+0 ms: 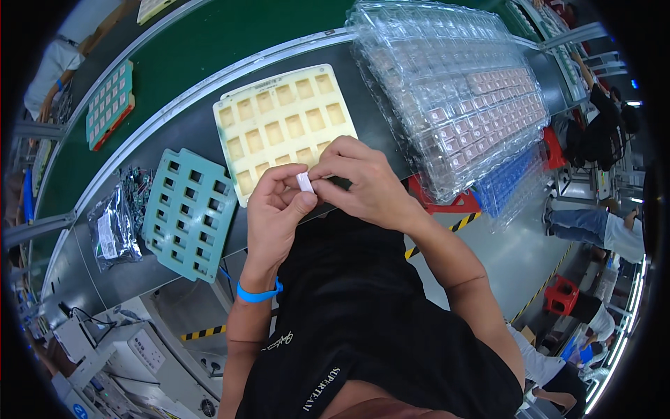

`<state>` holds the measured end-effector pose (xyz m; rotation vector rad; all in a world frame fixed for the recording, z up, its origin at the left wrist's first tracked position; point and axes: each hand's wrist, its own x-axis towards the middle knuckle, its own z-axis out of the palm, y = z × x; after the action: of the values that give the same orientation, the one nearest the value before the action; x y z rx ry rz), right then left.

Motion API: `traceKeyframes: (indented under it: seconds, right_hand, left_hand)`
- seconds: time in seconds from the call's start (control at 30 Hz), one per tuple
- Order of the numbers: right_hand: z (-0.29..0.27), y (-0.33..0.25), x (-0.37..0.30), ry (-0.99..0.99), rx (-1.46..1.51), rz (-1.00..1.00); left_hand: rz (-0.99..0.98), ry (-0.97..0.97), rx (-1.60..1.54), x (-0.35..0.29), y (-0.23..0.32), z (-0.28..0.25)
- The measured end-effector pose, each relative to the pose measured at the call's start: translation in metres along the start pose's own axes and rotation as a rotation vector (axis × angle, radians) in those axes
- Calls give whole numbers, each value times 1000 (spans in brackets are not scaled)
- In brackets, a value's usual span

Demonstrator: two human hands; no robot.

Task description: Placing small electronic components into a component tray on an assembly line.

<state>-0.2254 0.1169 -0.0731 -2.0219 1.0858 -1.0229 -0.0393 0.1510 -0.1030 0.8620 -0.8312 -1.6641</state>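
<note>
Pinching white piece (305, 183) | left hand (277, 208): curled | right hand (363, 180): knuckles up

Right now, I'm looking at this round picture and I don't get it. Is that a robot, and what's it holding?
No robot here! A person's own left hand and right hand hold a small white piece at their fingertips. The camera is worn on the person's head, looking down; its wide lens bends straight edges. On the dark bench lie a cream tray with square pockets, a teal tray with square holes, and a shiny bag. To the right are stacked clear trays with rows of pinkish pieces.
</note>
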Motion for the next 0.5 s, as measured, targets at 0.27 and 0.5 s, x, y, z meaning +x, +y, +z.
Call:
traceKeyframes:
  seconds: [0.27,0.5]
  right_hand:
    - [-1,9,-1,-83,167,90]
    - [0,11,-1,-142,308,202]
  left_hand:
    - [-8,34,102,-1,2,-1]
    - [-10,7,262,-2,13,-2]
